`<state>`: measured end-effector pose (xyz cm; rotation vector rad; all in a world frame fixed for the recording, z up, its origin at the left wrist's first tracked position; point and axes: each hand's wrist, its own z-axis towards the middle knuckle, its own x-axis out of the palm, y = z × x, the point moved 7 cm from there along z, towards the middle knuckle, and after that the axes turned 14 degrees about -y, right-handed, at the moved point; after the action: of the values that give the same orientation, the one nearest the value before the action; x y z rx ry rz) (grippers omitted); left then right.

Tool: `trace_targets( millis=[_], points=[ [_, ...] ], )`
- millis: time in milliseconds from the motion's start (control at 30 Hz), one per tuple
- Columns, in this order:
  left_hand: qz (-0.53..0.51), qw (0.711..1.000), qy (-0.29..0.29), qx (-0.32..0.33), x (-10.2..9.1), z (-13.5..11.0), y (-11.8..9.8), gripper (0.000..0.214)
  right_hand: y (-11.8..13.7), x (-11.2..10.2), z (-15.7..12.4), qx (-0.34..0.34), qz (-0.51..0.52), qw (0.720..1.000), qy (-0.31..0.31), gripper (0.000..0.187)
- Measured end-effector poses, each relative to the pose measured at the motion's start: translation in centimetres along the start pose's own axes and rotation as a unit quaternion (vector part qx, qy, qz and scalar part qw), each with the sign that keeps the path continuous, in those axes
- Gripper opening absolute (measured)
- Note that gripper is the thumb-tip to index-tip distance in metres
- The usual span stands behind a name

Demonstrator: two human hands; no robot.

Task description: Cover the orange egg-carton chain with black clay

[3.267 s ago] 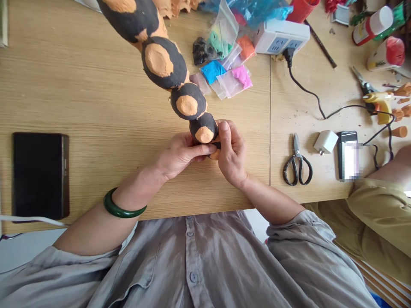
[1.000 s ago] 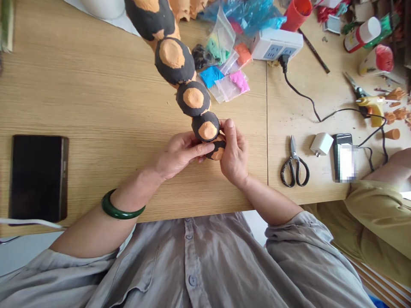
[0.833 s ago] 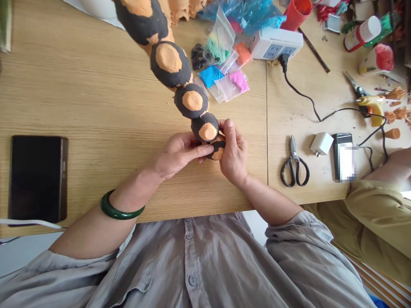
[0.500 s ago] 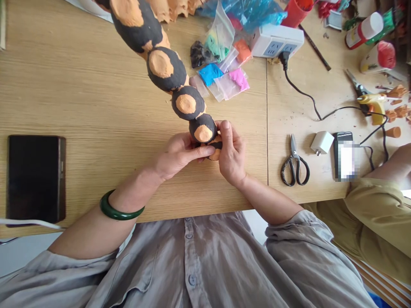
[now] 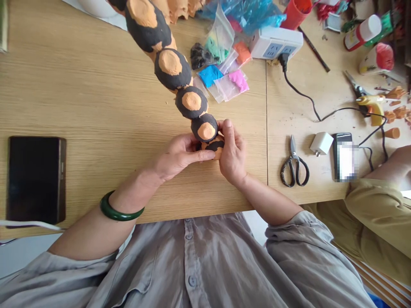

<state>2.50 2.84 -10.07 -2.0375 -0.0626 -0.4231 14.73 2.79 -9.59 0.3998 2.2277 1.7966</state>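
Note:
A long clay model [image 5: 172,68], made of several rounded black-and-orange segments, slants from the top of the view down to my hands. Its segments get smaller toward the near end, and the far end runs out of view. My left hand [image 5: 180,157] is closed around the lower end, thumb lying across the last orange-and-black segment. From the other side my right hand [image 5: 233,156] grips the same end, thumb pointing up and fingers curled behind. Both hands are just above the wooden table [image 5: 96,98], and parts of the fingers are hidden by the clay.
Small bags of coloured clay [image 5: 210,76] lie beyond my hands, beside a white power strip [image 5: 276,42]. Black-handled scissors [image 5: 293,164], a white charger [image 5: 321,143] and a phone [image 5: 343,158] sit right. A tablet [image 5: 36,179] lies left. Another person's arm [image 5: 393,164] is at the right edge.
The upper part of the clay model has swung slightly to the right, and its end segment has turned to show more orange. Both hands stay in nearly the same place, holding it.

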Motion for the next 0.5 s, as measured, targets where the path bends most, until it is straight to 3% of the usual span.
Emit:
trace_targets(
  millis=[200,333,500],
  points=[
    [0.011,1.000,0.017,-0.022,-0.9,0.1,-0.4,0.046,-0.4,-0.2,0.2,0.014,0.002,1.000,-0.009,0.057],
    [0.015,0.997,-0.071,0.038,-3.1,0.6,-2.3,0.057,-0.5,-0.3,0.1,0.016,0.022,0.999,-0.018,0.055],
    [-0.037,0.976,-0.193,0.093,-5.7,1.1,-3.7,0.050,-0.7,0.3,-0.5,0.019,0.011,1.000,0.019,0.049]
  ],
)
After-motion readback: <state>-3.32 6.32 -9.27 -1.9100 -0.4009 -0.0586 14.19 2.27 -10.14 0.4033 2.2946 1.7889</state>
